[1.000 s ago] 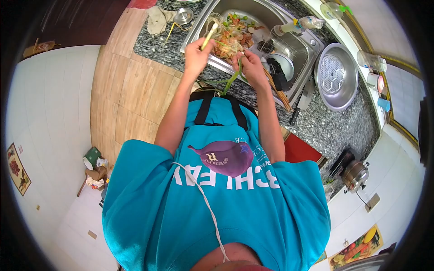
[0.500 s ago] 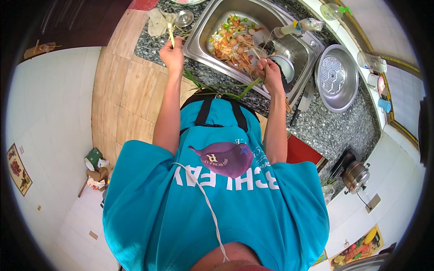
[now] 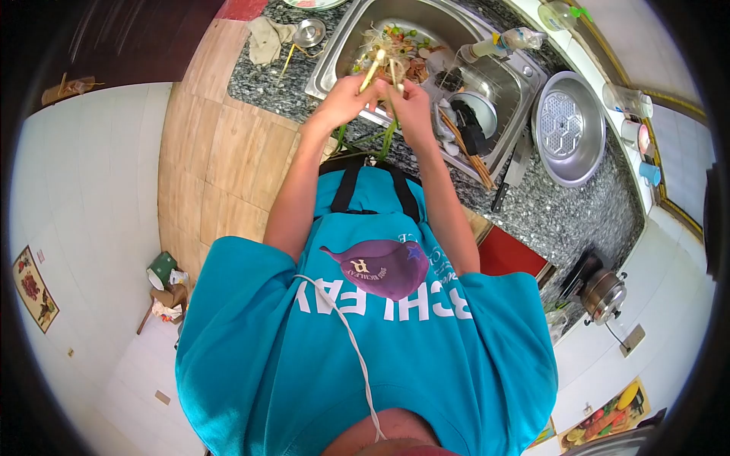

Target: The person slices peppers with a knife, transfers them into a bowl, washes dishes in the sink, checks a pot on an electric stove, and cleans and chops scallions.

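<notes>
Both of my hands meet over the near rim of the steel sink (image 3: 323,72). My left hand (image 3: 346,102) is closed around a scallion (image 3: 370,72), its pale stalk end pointing up and away from me. Close against it, my right hand (image 3: 411,110) pinches another pale stalk, which looks like a second scallion (image 3: 394,70). Long green leaves (image 3: 388,140) hang below the hands, by the counter edge. Stringy roots show beyond the stalk tips. Inside the sink lie food scraps (image 3: 418,68), with peelings and green bits; my hands hide part of them.
Chopsticks (image 3: 468,152) and a bowl (image 3: 484,106) sit at the sink's right side. A knife (image 3: 513,175) lies beside the sink, near a large steel basin (image 3: 593,137). On the left counter are a cloth (image 3: 265,42), a metal sink strainer (image 3: 308,33) and a yellowish strip (image 3: 287,61).
My hands were wide apart, one at each side of the sink; now they are together in front of it. The stalk and leaves moved along with them. A yellowish strip now lies on the left counter.
</notes>
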A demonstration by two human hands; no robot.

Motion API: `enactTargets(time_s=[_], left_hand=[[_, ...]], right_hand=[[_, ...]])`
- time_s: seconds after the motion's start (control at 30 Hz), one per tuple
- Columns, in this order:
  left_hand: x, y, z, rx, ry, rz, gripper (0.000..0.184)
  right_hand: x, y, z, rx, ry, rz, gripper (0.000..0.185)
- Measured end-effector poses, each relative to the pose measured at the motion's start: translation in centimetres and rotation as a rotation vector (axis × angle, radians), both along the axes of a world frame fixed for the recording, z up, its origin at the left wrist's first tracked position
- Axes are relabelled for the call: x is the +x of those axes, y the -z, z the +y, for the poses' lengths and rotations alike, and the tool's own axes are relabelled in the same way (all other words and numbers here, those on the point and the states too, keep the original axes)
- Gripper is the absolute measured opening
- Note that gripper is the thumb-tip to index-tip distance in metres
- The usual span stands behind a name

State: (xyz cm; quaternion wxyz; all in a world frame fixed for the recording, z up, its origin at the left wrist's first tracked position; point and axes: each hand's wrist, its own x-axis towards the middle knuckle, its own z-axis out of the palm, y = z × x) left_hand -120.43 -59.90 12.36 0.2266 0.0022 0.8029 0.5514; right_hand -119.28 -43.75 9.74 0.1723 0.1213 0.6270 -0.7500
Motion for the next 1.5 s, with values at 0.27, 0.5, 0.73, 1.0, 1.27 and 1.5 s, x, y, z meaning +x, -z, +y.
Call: enactTargets(time_s=[0.27,0.5,0.73,1.0,1.27,1.5], left_hand=[[0.6,-1.3,0.4,-0.091,0.143,0.121,0.022],[1.2,-1.3,1.1,-0.275,0.107,0.158,0.022],[2.1,0.8,-0.4,-0.058,0.049,0.082,0.024],[2.2,-2.1,-0.2,-0.293,-0.005,0.120,0.018],[2.9,0.0,-2.7,-0.305,0.013,0.283,0.019],[4.3,1.6,-6.5,-0.387,-0.073,0.377,0.019]], right_hand=[[-0.4,1.4,0.2,0.145,0.078,0.220,0.022],[0.2,-0.2,-0.4,0.243,0.023,0.253,0.022],[-0.5,1.7,1.3,0.075,0.198,0.217,0.023],[-0.2,2.1,1.2,0.086,0.241,0.192,0.020],[-0.5,2.7,2.3,-0.388,0.509,-0.082,0.019],[-1.3,4.4,3.9,-0.618,0.664,-0.224,0.025]])
